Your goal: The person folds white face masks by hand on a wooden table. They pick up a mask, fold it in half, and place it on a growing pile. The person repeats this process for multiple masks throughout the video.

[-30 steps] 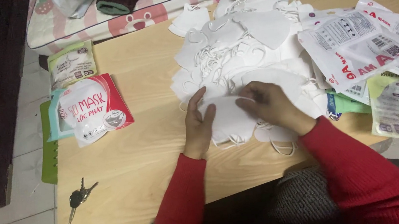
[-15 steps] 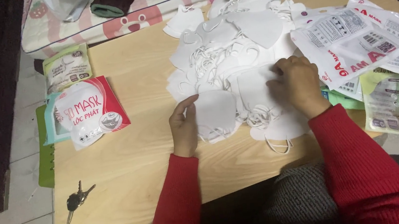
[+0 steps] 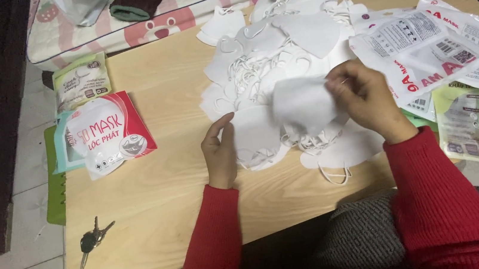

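— Where is the mask being handled?

— The right hand (image 3: 368, 99) pinches a single white mask (image 3: 303, 104) by its edge, fingers together on it, lifting it just above the pile of white masks (image 3: 278, 52). The mask hangs to the thumb side of those fingers, between the two hands.

— And the other hand?

— The left hand (image 3: 220, 151) rests on the wooden table (image 3: 157, 204), fingers loosely apart, fingertips touching the near edge of a flat mask (image 3: 255, 141) just beyond them. It grips nothing.

— How should the lift be done well?

— I'd judge the ear loops are the snag: they tangle in the heap, so the left fingers should press the pile down while the right draws the mask clear, slowly, holding only the edge.

— What lies around?

— Beyond the right knuckles, printed plastic packets (image 3: 422, 47) fan out. Well off past the left hand sit a red-and-white packet (image 3: 108, 134) and a green-white pouch (image 3: 82, 80). Keys (image 3: 91, 244) lie near the table's near corner. A patterned mattress (image 3: 189, 8) borders the far side; tiled floor (image 3: 28, 176) shows alongside.
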